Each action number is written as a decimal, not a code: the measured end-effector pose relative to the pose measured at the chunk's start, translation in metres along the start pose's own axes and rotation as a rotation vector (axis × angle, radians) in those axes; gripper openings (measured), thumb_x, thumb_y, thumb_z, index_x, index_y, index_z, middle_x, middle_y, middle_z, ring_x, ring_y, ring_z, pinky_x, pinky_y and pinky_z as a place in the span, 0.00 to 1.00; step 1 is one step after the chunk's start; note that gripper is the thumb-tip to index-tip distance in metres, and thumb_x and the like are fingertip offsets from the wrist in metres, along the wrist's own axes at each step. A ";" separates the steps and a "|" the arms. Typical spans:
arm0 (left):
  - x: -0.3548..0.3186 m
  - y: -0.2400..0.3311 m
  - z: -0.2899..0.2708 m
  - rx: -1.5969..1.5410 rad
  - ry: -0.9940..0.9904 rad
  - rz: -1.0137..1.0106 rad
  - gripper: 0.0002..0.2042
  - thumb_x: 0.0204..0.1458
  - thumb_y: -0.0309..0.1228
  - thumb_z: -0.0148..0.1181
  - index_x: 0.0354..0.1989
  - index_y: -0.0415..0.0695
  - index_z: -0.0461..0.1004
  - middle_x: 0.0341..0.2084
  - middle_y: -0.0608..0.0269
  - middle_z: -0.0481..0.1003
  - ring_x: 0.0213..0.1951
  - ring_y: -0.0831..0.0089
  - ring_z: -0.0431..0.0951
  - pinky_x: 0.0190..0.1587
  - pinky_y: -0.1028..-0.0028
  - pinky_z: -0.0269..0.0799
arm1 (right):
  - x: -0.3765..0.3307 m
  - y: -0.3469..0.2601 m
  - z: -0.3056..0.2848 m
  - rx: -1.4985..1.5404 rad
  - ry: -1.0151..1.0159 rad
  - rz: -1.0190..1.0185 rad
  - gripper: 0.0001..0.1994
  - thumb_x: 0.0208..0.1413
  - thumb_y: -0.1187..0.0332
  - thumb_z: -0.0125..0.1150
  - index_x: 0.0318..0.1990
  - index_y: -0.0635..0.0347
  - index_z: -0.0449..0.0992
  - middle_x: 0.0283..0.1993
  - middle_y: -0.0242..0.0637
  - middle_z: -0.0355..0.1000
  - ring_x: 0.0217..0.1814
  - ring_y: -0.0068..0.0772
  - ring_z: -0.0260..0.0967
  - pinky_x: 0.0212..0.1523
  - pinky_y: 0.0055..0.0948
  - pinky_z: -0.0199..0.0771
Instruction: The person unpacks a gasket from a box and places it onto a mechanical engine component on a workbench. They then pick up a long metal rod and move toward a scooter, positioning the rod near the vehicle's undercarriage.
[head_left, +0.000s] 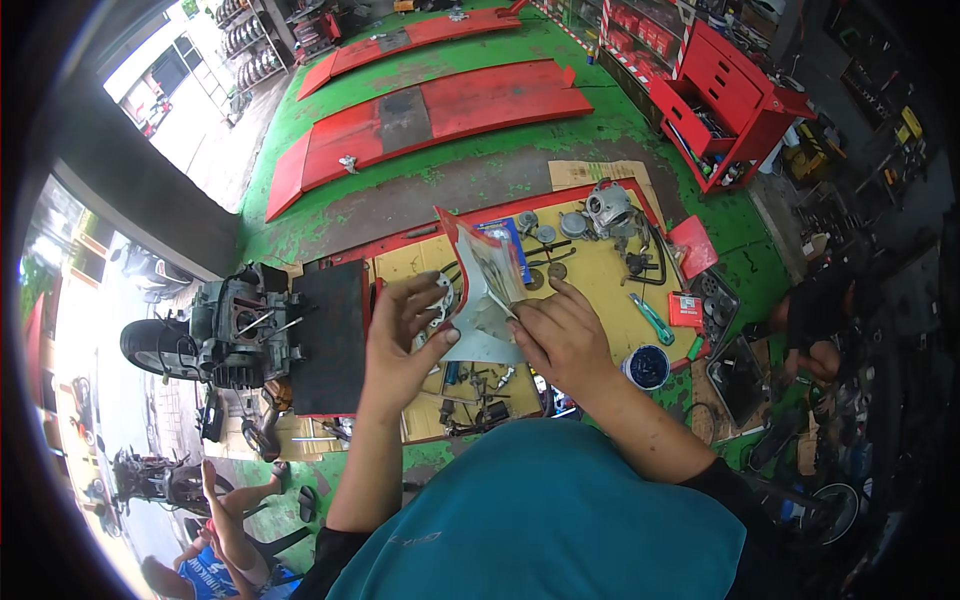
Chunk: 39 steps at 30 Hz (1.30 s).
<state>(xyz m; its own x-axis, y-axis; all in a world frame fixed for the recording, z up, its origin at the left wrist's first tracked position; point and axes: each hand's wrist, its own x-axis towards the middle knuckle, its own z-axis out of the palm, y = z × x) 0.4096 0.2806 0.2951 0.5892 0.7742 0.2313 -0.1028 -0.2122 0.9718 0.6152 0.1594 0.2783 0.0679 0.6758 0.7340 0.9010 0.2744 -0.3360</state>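
In front of me is a white, partly see-through plastic packet with red edges, and thin flat pieces show inside. My right hand pinches its right side, thumb against the fingers. On the other side is my left hand, open, with fingers spread and the thumb tip at the packet's left edge. I cannot tell whether that thumb presses on it. A pale metal part with holes shows just past the left fingers. Below the packet, small metal parts and bolts lie on a cardboard-covered red bench.
Farther back on the bench are an engine casing, a green-handled cutter, a red box and a tub of dark paste. An engine with wheel stands left. A red tool cabinet is behind right. People sit at both sides.
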 end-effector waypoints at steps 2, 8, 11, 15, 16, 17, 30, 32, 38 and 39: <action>0.011 0.038 -0.001 -0.068 -0.051 -0.028 0.30 0.53 0.24 0.73 0.65 0.36 0.69 0.60 0.47 0.75 0.60 0.63 0.78 0.64 0.63 0.73 | -0.001 -0.002 -0.002 -0.041 0.001 -0.028 0.15 0.53 0.69 0.72 0.48 0.61 0.82 0.41 0.36 0.80 0.41 0.37 0.78 0.59 0.48 0.77; 0.019 0.046 0.020 0.004 -0.092 -0.347 0.19 0.65 0.29 0.62 0.60 0.32 0.70 0.48 0.54 0.81 0.50 0.73 0.80 0.55 0.70 0.75 | -0.003 -0.008 0.000 0.039 0.042 -0.136 0.20 0.48 0.72 0.74 0.51 0.60 0.83 0.42 0.35 0.80 0.40 0.37 0.78 0.49 0.39 0.80; 0.010 0.028 0.030 -0.117 -0.017 -0.265 0.15 0.66 0.24 0.58 0.58 0.34 0.71 0.47 0.57 0.80 0.46 0.77 0.80 0.50 0.72 0.76 | -0.007 -0.001 0.004 0.045 0.070 -0.139 0.19 0.47 0.72 0.75 0.50 0.61 0.84 0.43 0.36 0.81 0.40 0.37 0.78 0.44 0.35 0.81; 0.002 0.021 0.041 -0.059 0.004 -0.183 0.13 0.65 0.21 0.58 0.56 0.36 0.72 0.46 0.61 0.80 0.45 0.81 0.79 0.46 0.76 0.76 | -0.009 0.000 0.001 0.264 0.031 0.108 0.19 0.48 0.69 0.78 0.49 0.62 0.84 0.43 0.38 0.80 0.39 0.38 0.78 0.41 0.35 0.81; 0.000 0.020 0.043 -0.049 -0.003 -0.166 0.12 0.64 0.20 0.59 0.55 0.36 0.72 0.45 0.61 0.80 0.45 0.81 0.78 0.45 0.77 0.76 | -0.008 -0.003 0.001 0.334 0.034 0.182 0.19 0.48 0.68 0.78 0.48 0.63 0.83 0.43 0.39 0.80 0.39 0.39 0.78 0.40 0.35 0.80; -0.002 0.018 0.045 -0.040 -0.010 -0.150 0.11 0.64 0.20 0.59 0.54 0.37 0.73 0.44 0.62 0.80 0.44 0.82 0.78 0.44 0.78 0.75 | -0.007 -0.006 0.002 0.404 0.037 0.258 0.18 0.49 0.68 0.79 0.47 0.63 0.83 0.43 0.40 0.80 0.38 0.39 0.77 0.39 0.35 0.80; -0.020 0.002 0.039 0.103 0.017 -0.057 0.06 0.61 0.20 0.63 0.45 0.36 0.77 0.33 0.69 0.77 0.34 0.87 0.74 0.32 0.81 0.70 | 0.009 -0.010 -0.010 0.484 -0.259 0.367 0.09 0.58 0.66 0.70 0.37 0.62 0.77 0.41 0.42 0.71 0.45 0.48 0.74 0.47 0.42 0.75; -0.021 -0.004 0.039 0.136 0.027 -0.029 0.05 0.60 0.20 0.64 0.44 0.36 0.78 0.33 0.68 0.77 0.33 0.86 0.74 0.32 0.81 0.69 | 0.009 -0.014 -0.011 0.457 -0.289 0.361 0.09 0.58 0.67 0.69 0.37 0.62 0.77 0.40 0.43 0.70 0.46 0.50 0.73 0.49 0.43 0.74; -0.028 -0.016 0.033 0.220 -0.006 -0.002 0.06 0.59 0.20 0.65 0.43 0.36 0.77 0.33 0.67 0.78 0.31 0.86 0.74 0.29 0.81 0.67 | 0.009 -0.011 -0.007 0.385 -0.249 0.203 0.06 0.57 0.72 0.66 0.37 0.65 0.76 0.37 0.44 0.69 0.46 0.51 0.68 0.47 0.43 0.71; -0.028 -0.015 0.033 0.203 -0.009 -0.006 0.06 0.59 0.20 0.65 0.43 0.36 0.77 0.33 0.67 0.78 0.31 0.86 0.74 0.29 0.81 0.67 | 0.008 -0.010 -0.006 0.374 -0.246 0.189 0.06 0.57 0.73 0.66 0.37 0.65 0.76 0.37 0.45 0.69 0.45 0.51 0.68 0.47 0.43 0.71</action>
<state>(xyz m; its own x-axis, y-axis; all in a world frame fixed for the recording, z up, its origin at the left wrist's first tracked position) 0.4212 0.2425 0.2724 0.5962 0.7710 0.2239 0.0641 -0.3237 0.9440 0.6094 0.1586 0.2912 0.0716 0.8669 0.4934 0.6638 0.3278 -0.6723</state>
